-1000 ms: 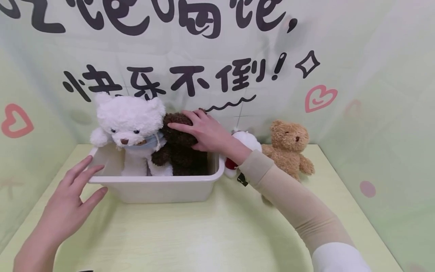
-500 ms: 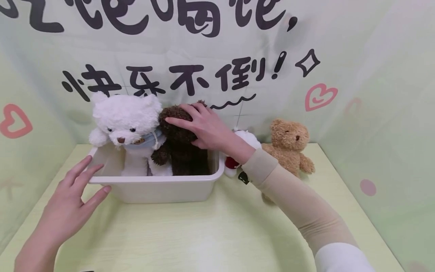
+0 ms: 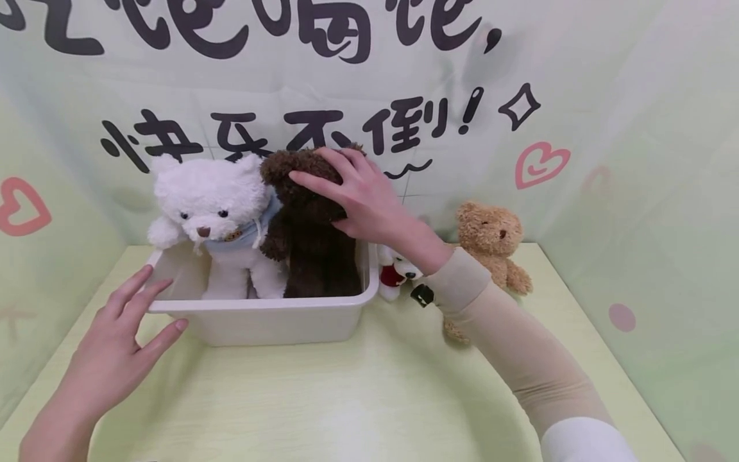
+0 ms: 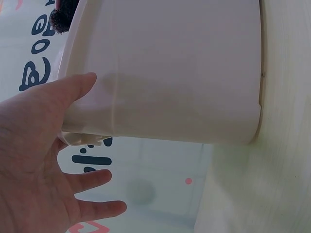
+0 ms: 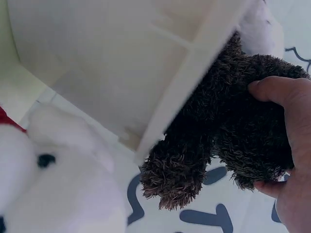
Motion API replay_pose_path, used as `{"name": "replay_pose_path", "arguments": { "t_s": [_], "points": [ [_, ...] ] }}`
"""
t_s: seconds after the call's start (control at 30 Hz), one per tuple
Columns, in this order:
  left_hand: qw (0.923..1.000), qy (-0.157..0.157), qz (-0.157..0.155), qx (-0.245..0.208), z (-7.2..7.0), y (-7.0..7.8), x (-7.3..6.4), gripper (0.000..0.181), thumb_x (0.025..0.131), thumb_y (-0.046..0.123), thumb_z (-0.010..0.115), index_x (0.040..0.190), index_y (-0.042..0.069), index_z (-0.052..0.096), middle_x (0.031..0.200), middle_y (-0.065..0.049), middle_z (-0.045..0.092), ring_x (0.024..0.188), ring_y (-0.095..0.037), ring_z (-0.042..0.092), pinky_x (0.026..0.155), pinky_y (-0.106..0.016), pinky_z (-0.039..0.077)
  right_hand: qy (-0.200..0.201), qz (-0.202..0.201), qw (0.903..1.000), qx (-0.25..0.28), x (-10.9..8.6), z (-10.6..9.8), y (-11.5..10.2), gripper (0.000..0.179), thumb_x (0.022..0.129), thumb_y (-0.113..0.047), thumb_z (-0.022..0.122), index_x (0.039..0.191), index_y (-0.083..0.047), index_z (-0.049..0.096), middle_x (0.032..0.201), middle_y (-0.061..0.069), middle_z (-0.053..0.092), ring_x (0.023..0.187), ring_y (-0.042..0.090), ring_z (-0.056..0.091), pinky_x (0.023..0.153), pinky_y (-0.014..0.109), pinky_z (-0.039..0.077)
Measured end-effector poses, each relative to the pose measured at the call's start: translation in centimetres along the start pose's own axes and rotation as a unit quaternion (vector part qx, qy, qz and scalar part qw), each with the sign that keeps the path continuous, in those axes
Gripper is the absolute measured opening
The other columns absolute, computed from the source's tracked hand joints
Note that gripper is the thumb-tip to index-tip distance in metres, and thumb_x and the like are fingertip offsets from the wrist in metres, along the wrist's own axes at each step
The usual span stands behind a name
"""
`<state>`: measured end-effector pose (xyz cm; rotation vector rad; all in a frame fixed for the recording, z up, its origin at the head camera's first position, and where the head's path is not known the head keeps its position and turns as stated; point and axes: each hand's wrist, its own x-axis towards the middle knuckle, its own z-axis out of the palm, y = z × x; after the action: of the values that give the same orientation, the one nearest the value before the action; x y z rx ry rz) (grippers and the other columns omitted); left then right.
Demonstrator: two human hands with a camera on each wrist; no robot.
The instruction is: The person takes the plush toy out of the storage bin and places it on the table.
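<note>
My right hand (image 3: 372, 202) grips the head of a dark brown teddy bear (image 3: 323, 256), whose lower body sits inside a white plastic bin (image 3: 277, 324). In the right wrist view, thumb and fingers press into the brown fur (image 5: 233, 111). Beside it in the bin a white teddy bear (image 3: 213, 192) with a blue garment stands upright. My left hand (image 3: 112, 346) is at the bin's front left corner, fingers spread and fairly straight. The left wrist view has the thumb in front of the bin wall (image 4: 184, 73) and a finger partly hidden behind the corner; contact is unclear.
Right of the bin, a small white plush toy (image 3: 392, 269) with red clothing is partly hidden by my right arm. A light brown teddy bear (image 3: 491, 234) sits farther right. Printed fabric walls enclose the pale wooden table (image 3: 323, 398) at the back and sides.
My right hand has raised the brown bear, whose head now stands higher beside the white bear. The white bear has shifted slightly left. My left hand stays at the bin corner.
</note>
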<state>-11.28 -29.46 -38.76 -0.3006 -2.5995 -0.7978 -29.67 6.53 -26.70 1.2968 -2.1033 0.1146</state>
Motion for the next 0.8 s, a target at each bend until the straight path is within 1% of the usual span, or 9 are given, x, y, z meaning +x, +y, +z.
{"name": "replay_pose_path", "arguments": {
  "t_s": [0.03, 0.1, 0.17, 0.27, 0.3, 0.47, 0.57, 0.63, 0.8],
  "points": [
    [1.0000, 0.001, 0.002, -0.001, 0.0, 0.0, 0.0, 0.065, 0.094, 0.015, 0.075, 0.151, 0.005, 0.046, 0.167, -0.014, 0.024, 0.141, -0.057, 0.030, 0.102, -0.079, 0.024, 0.011, 0.003, 0.9999, 0.002, -0.1, -0.2, 0.2, 0.077, 0.077, -0.026, 0.088, 0.147, -0.024, 0.056, 0.147, 0.024, 0.046, 0.125, 0.045, 0.049, 0.108, 0.052, 0.043],
    [1.0000, 0.004, 0.006, 0.000, 0.1, -0.1, 0.0, 0.065, 0.093, 0.015, 0.075, 0.151, 0.005, 0.047, 0.167, -0.015, 0.025, 0.141, -0.056, 0.031, 0.103, -0.078, 0.025, 0.031, 0.013, 0.9994, 0.007, -0.2, -0.7, 0.5, 0.077, 0.075, -0.025, 0.090, 0.145, -0.023, 0.058, 0.147, 0.024, 0.047, 0.125, 0.044, 0.050, 0.103, 0.052, 0.048],
    [1.0000, 0.005, 0.008, -0.001, 0.1, -0.2, 0.0, 0.065, 0.093, 0.014, 0.076, 0.151, 0.005, 0.047, 0.167, -0.015, 0.025, 0.141, -0.056, 0.031, 0.104, -0.078, 0.024, 0.047, 0.023, 0.9986, 0.010, -0.4, -1.1, 0.9, 0.078, 0.073, -0.023, 0.092, 0.144, -0.022, 0.059, 0.146, 0.024, 0.047, 0.125, 0.044, 0.050, 0.095, 0.053, 0.053],
    [1.0000, 0.004, 0.004, -0.003, 0.1, -0.2, -0.1, 0.067, 0.092, 0.013, 0.076, 0.152, 0.007, 0.046, 0.167, -0.014, 0.024, 0.141, -0.057, 0.030, 0.104, -0.079, 0.023, 0.066, 0.031, 0.9971, 0.020, -0.5, -1.6, 1.3, 0.080, 0.072, -0.021, 0.093, 0.144, -0.022, 0.059, 0.146, 0.024, 0.047, 0.125, 0.043, 0.049, 0.084, 0.053, 0.057],
    [1.0000, 0.003, 0.002, -0.004, 0.1, -0.2, -0.1, 0.067, 0.093, 0.013, 0.076, 0.152, 0.007, 0.046, 0.167, -0.014, 0.024, 0.141, -0.057, 0.030, 0.104, -0.079, 0.023, 0.072, 0.029, 0.9968, 0.022, -0.5, -1.8, 1.5, 0.080, 0.072, -0.020, 0.092, 0.144, -0.021, 0.059, 0.145, 0.025, 0.047, 0.125, 0.044, 0.049, 0.084, 0.054, 0.057],
    [1.0000, 0.000, 0.002, -0.003, 0.1, -0.3, -0.1, 0.068, 0.093, 0.014, 0.076, 0.153, 0.008, 0.045, 0.168, -0.014, 0.023, 0.142, -0.057, 0.029, 0.103, -0.079, 0.023, 0.098, 0.025, 0.9943, 0.033, -0.6, -3.1, 1.8, 0.076, 0.073, -0.017, 0.090, 0.143, -0.019, 0.060, 0.146, 0.025, 0.048, 0.124, 0.042, 0.049, 0.075, 0.054, 0.058],
    [1.0000, 0.001, 0.005, -0.004, 0.1, -0.3, -0.1, 0.068, 0.093, 0.014, 0.076, 0.153, 0.007, 0.045, 0.168, -0.014, 0.023, 0.142, -0.057, 0.029, 0.104, -0.079, 0.023, 0.108, 0.033, 0.9925, 0.045, -0.7, -4.0, 2.1, 0.075, 0.073, -0.015, 0.088, 0.142, -0.018, 0.060, 0.147, 0.024, 0.047, 0.124, 0.042, 0.048, 0.074, 0.054, 0.058],
    [1.0000, 0.000, 0.007, -0.005, 0.1, -0.3, -0.1, 0.068, 0.093, 0.014, 0.076, 0.153, 0.007, 0.045, 0.168, -0.015, 0.023, 0.142, -0.057, 0.029, 0.104, -0.079, 0.022, 0.111, 0.039, 0.9917, 0.053, -0.7, -4.6, 2.2, 0.074, 0.074, -0.013, 0.088, 0.142, -0.018, 0.061, 0.147, 0.025, 0.046, 0.124, 0.041, 0.048, 0.076, 0.055, 0.058],
    [0.9999, 0.002, 0.009, -0.007, 0.1, -0.2, -0.2, 0.070, 0.091, 0.014, 0.077, 0.153, 0.008, 0.045, 0.167, -0.014, 0.023, 0.142, -0.056, 0.029, 0.103, -0.079, 0.024, 0.117, 0.040, 0.9910, 0.052, -0.7, -5.7, 2.3, 0.074, 0.074, -0.014, 0.089, 0.142, -0.016, 0.060, 0.148, 0.027, 0.045, 0.123, 0.043, 0.048, 0.090, 0.056, 0.054]
  ]
}}
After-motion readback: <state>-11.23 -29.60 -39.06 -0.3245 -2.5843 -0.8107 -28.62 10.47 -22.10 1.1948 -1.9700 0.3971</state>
